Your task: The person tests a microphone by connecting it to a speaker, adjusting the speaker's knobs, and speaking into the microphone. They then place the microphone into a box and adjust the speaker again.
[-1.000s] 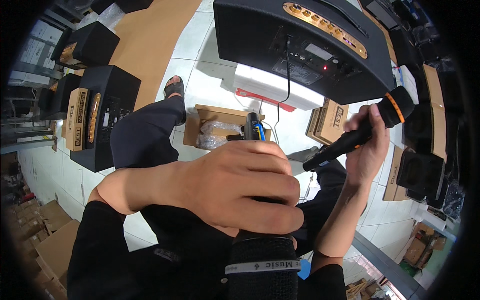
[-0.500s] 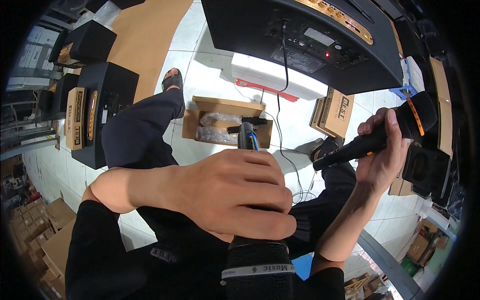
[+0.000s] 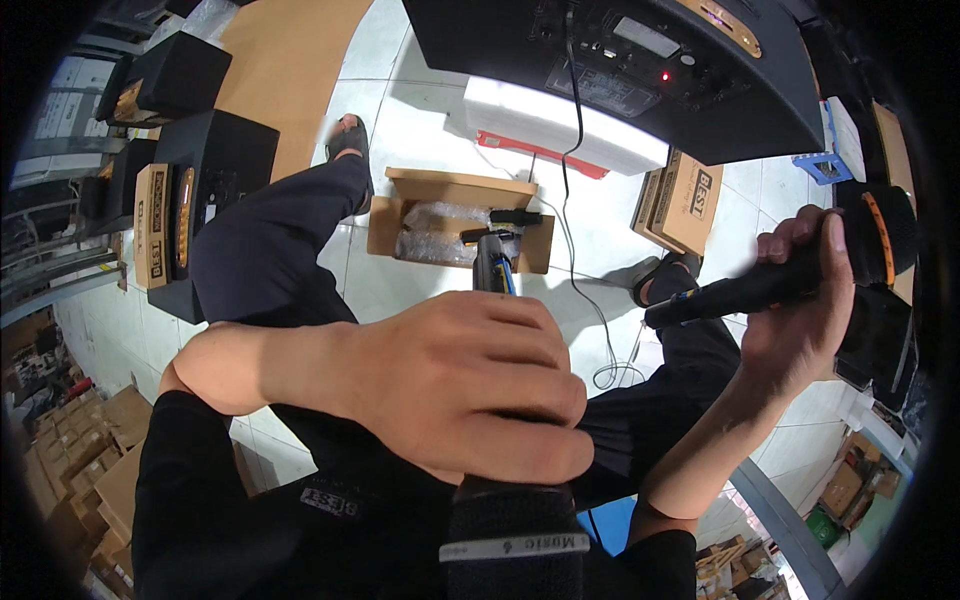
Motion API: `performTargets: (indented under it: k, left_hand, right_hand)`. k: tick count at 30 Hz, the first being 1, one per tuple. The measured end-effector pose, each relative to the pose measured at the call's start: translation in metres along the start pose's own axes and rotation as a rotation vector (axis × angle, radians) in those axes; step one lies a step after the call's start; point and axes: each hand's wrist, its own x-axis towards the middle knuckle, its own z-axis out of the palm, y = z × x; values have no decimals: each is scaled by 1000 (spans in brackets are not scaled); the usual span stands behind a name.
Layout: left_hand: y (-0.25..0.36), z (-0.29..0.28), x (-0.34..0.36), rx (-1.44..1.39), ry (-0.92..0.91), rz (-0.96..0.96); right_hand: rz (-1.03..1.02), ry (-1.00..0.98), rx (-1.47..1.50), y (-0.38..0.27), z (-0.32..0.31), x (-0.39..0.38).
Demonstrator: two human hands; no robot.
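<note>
My left hand (image 3: 450, 385) is closed round a black wireless microphone in the middle of the view. Its mesh head with a silver ring (image 3: 513, 548) points toward my body, and its tail (image 3: 488, 266) sticks out beyond my fingers. At the right, my right hand (image 3: 800, 310) grips a second black microphone (image 3: 720, 300). This one lies nearly level, its head with an orange ring (image 3: 878, 240) out to the right and its tail toward my knee. Most of the left microphone's body is hidden under my fingers.
An open cardboard box (image 3: 455, 185) with bubble wrap stands on the tiled floor between my feet. Ahead is a large black speaker (image 3: 690, 110) with a red light and a hanging cable (image 3: 572, 215). Flat cartons (image 3: 690, 205) stand to the right, smaller speakers (image 3: 225, 160) to the left.
My right hand has moved right with its microphone, turning it so blue marks near the tail now show. My left hand stays nearly still. The view has shifted slightly.
</note>
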Motion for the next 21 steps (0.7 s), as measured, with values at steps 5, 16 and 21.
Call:
performTargets:
  k: [5,16,21]
  left_hand:
    - [-35,8,-12,-74,-199,-232]
    - [-291,103,-274,561,-721,-1019]
    - [-275,130,-331,962,-531,-1026]
  right_hand:
    - [-23,-30,19,-8,-20,-1]
    - [-91,53,30,-11,-53,1]
    - [23,113,106,-17,-43,-1]
